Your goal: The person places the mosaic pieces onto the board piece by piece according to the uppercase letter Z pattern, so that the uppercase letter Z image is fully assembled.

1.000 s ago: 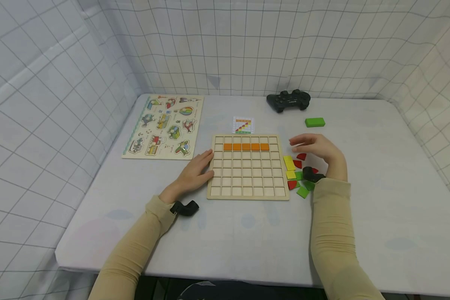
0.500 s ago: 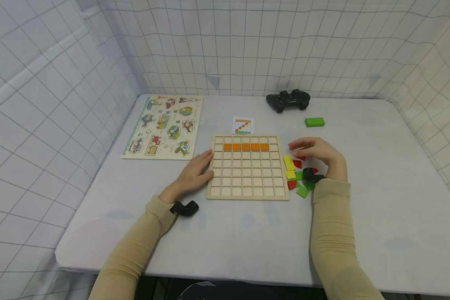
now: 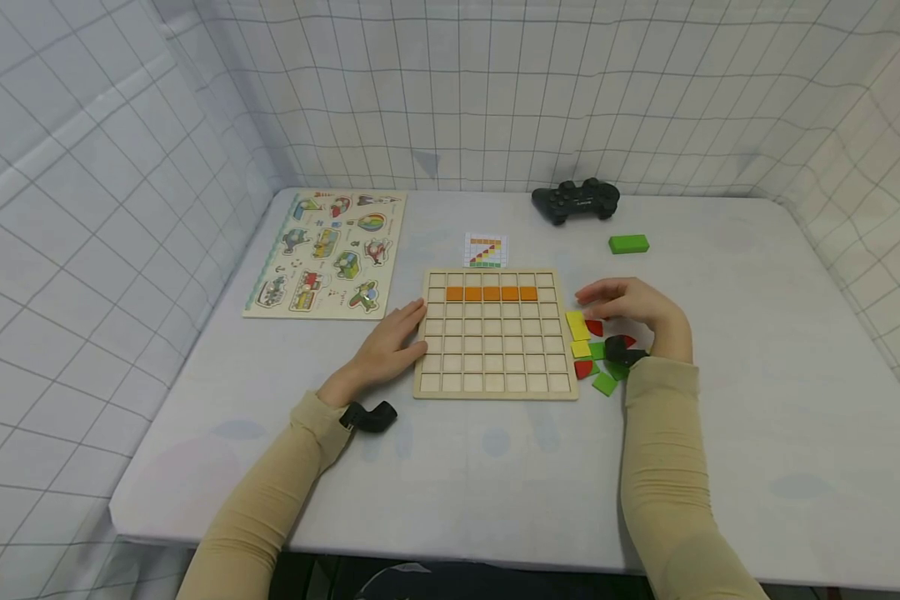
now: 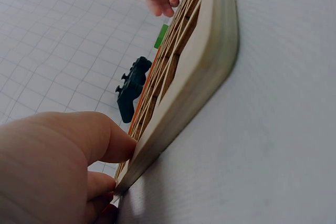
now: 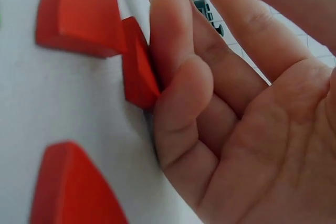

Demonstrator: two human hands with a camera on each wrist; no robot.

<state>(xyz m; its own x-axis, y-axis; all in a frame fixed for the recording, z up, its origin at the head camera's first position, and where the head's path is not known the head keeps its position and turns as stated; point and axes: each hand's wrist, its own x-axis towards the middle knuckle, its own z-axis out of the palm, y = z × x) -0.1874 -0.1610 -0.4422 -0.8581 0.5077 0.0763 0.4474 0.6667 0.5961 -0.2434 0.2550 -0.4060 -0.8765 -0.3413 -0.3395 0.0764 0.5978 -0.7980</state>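
Observation:
A pale wooden grid board (image 3: pixel 495 395) lies at mid-table, a row of orange square tiles (image 3: pixel 492 293) set in its second row. My left hand (image 3: pixel 384 350) rests against the board's left edge, its thumb (image 4: pixel 113 140) touching the rim. To the right of the board, my right hand (image 3: pixel 637 302) hovers low with loosely bent fingers over a pile of pieces. In the right wrist view its curled fingertips lie against a red piece (image 5: pixel 137 69), with no grip visible on it. Red (image 3: pixel 595 327), yellow (image 3: pixel 578 326) and green pieces (image 3: pixel 605 383) surround it, partly hidden by the wrist camera.
A small pattern card (image 3: pixel 486 250) lies behind the board. At left is a picture puzzle board (image 3: pixel 326 254). A black game controller (image 3: pixel 576 200) and a green block (image 3: pixel 628 244) sit at the back right. Gridded cloth walls enclose the table.
My right hand has lowered slightly toward the pieces, covering the red piece farthest from me in the head view. My left hand and the board stay put.

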